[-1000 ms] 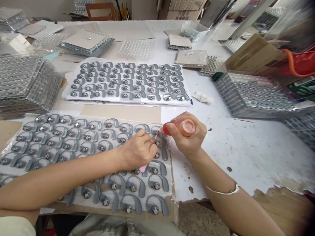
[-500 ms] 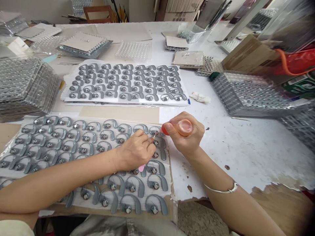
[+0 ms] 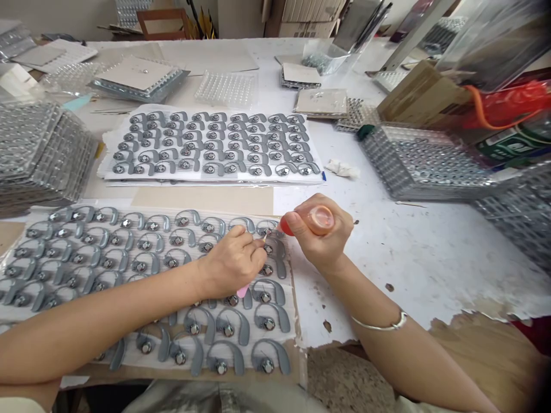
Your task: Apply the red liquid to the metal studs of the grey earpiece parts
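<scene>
My right hand (image 3: 328,238) is wrapped round an orange squeeze bottle (image 3: 319,220). Its red tip end points left at a grey hook-shaped piece (image 3: 275,225) in the back right corner of the near sheet. Closed in a pinch, my left hand (image 3: 235,261) holds a thin pink tool (image 3: 243,291); its flat end shows below the hand, and its narrow tip meets the bottle's nozzle area. Whether the two tips touch cannot be made out. Rows of similar grey hooks with round silvery studs lie on the near sheet (image 3: 295,327), partly hidden under my left forearm.
Behind stands a second white sheet (image 3: 316,176) of grey hooks. Stacks of clear studded trays rise at left (image 3: 43,155) and right (image 3: 424,163). A crumpled white tissue (image 3: 343,168) lies on the white table. A cardboard box (image 3: 413,94) sits at the back right.
The whole view has shifted slightly, so things appear a little further left. Both hands keep the same grips at the same corner piece.
</scene>
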